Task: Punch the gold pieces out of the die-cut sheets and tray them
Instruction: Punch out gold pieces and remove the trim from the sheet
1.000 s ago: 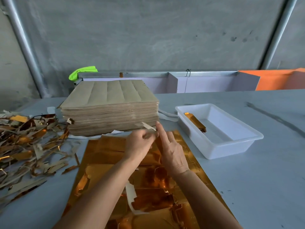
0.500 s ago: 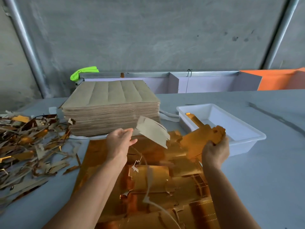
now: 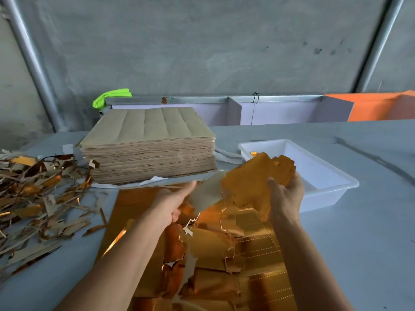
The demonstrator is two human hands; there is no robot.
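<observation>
Gold piece (image 3: 253, 182), clenched in right hand (image 3: 285, 194), slants up-right toward tray (image 3: 332, 194).

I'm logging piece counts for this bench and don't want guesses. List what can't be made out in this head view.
- White tray: contents mostly hidden by the gold pieces in the right hand; count unknowable.
- Left hand: motion-blurred; grip on the pale sheet unclear.
- Gold sheet: near end cut off by the bottom edge.
- Scrap pile: runs off the left edge.
</observation>
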